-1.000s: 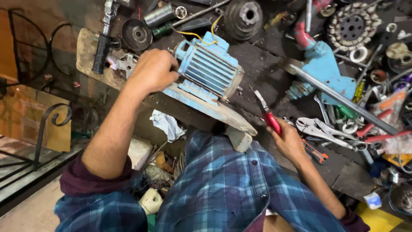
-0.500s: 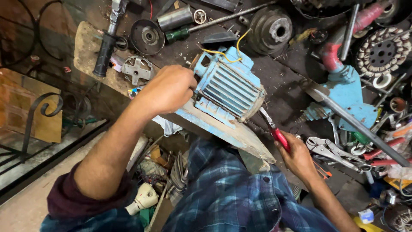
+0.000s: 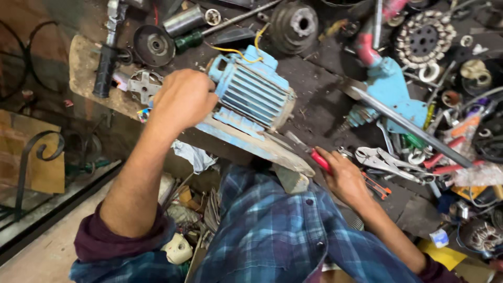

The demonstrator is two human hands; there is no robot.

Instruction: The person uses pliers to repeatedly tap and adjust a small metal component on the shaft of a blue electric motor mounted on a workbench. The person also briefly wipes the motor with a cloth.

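Gripping the rear end of the blue electric motor [image 3: 251,97], the left hand [image 3: 183,99] has its fingers curled tight over the casing, knuckles up. That motor, ribbed and pale blue, lies on its side on a worn blue plank [image 3: 251,144] at the near edge of the dark workbench [image 3: 319,105], with a yellow wire [image 3: 238,51] looping off its top. To the right of the motor and nearer the person, the right hand [image 3: 346,175] is closed around the red handles of a pair of pliers [image 3: 309,152], whose metal tip points toward the motor's front end and lies just beside it; whether it touches cannot be told. Beyond the motor lie a grey pulley wheel [image 3: 296,23] and a green-handled screwdriver [image 3: 209,32]. To the motor's left sit a dark grinding disc [image 3: 153,44] and a small cross-shaped metal piece [image 3: 144,84]. Well to the motor's right, a long steel bar [image 3: 414,128] slants across a blue bracket [image 3: 393,86], with locking pliers [image 3: 382,160] and other small tools heaped around it.
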